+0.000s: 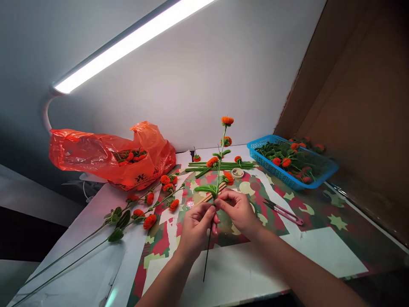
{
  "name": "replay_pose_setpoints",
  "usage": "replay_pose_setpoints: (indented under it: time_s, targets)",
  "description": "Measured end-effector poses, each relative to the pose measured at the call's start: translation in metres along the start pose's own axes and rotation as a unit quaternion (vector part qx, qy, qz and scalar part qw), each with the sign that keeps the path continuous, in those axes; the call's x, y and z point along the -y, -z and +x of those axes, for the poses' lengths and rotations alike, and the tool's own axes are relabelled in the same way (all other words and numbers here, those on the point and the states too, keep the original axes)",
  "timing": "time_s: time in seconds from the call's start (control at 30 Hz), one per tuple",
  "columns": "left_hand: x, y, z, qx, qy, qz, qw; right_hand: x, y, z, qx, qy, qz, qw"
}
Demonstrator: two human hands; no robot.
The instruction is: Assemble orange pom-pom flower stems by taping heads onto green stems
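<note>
My left hand (198, 226) is closed in a pinch around the stem of an upright artificial flower stem (219, 170). Fuzzy orange blooms sit along its upper part, with green leaves (207, 189) just above my fingers. Below the hand, its thin dark bare end points down over the table. My right hand (238, 211) is closed too, thumb and fingertips pinching the same stem right under the leaves. Whether those fingertips also hold tape or a leaf end is too small to tell.
Finished-looking flower stems (128, 221) lie at left, below a red plastic bag (96, 147) of blooms. Green rods (179, 169) and a tape roll (237, 173) lie behind my hands. At right are pink-handled snips (287, 214) and a blue basket (277, 170) of flowers. A lamp (134, 44) hangs above.
</note>
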State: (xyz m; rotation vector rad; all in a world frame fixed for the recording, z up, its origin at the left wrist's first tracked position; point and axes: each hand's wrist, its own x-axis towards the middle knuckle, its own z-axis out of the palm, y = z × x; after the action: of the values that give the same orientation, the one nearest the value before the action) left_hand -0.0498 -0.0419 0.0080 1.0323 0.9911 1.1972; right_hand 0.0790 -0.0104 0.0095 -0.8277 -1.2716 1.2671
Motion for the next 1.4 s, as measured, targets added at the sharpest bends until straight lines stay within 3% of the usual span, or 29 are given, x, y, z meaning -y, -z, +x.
replay_pose_setpoints:
  time_s: [0.13, 0.3, 0.5, 0.7, 0.8, 0.93, 1.0, 1.1, 1.2, 1.3, 1.4]
  targets:
    - [0.001, 0.003, 0.001, 0.048, 0.021, -0.059, 0.997, -0.001, 0.002, 0.0, 0.073, -0.081, 0.1, 0.989]
    - [-0.001, 0.003, -0.002, 0.082, 0.053, -0.082, 0.992, -0.009, 0.006, -0.003, 0.145, -0.126, 0.158, 0.969]
    - [0.001, 0.003, -0.001, 0.123, 0.112, -0.166, 0.972, -0.01, 0.002, -0.008, 0.126, -0.159, 0.199, 0.959]
    - [0.008, 0.006, -0.001, 0.198, 0.191, -0.298, 0.914, 0.002, 0.003, -0.006, 0.132, -0.152, 0.186, 0.962]
    - [0.009, 0.002, -0.002, 0.15, 0.182, -0.255, 0.938, 0.001, 0.005, -0.004, 0.113, -0.132, 0.151, 0.973]
    - [0.006, -0.003, -0.005, 0.03, 0.084, -0.046, 0.995, -0.003, 0.007, 0.0, 0.075, -0.107, 0.124, 0.984]
    - [0.005, -0.005, -0.007, 0.008, 0.049, 0.014, 0.999, -0.002, 0.008, 0.002, 0.055, -0.103, 0.119, 0.986]
    - [0.006, -0.006, -0.006, 0.009, 0.046, -0.008, 0.999, 0.0, 0.006, 0.002, 0.049, -0.11, 0.125, 0.985]
    - [0.01, -0.003, -0.003, 0.069, 0.089, -0.133, 0.985, -0.005, -0.001, -0.003, 0.055, -0.113, 0.157, 0.979]
    - [0.015, 0.003, -0.001, 0.155, 0.143, -0.283, 0.936, -0.012, -0.008, -0.007, 0.052, -0.136, 0.214, 0.966]
    - [0.018, 0.007, -0.001, 0.201, 0.163, -0.343, 0.903, -0.011, -0.009, -0.008, 0.039, -0.181, 0.27, 0.945]
